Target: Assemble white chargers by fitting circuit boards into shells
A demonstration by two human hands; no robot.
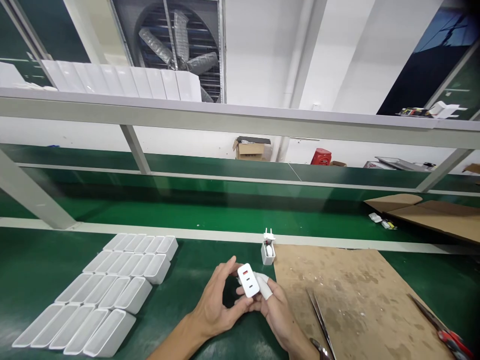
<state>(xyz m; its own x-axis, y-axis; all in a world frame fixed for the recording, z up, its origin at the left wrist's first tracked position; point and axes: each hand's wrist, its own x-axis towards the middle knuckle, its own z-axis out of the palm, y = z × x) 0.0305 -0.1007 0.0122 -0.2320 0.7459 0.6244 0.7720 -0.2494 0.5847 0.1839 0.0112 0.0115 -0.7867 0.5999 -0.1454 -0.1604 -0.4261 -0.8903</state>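
Both my hands meet low in the middle of the view over the green bench. My left hand point(217, 302) and my right hand point(275, 310) together grip a small white charger point(248, 280) with ports on its face. One finger of my right hand wears a white cot. Just beyond stands a small white open box point(267, 254) with a plug part sticking out of it.
Several rows of white open boxes point(108, 292) lie at the left. A brown board point(348, 295) at the right carries tweezers point(320, 320) and red-handled scissors point(442, 330). A green conveyor belt point(225, 207) runs behind, under a grey shelf point(240, 120) with more white boxes.
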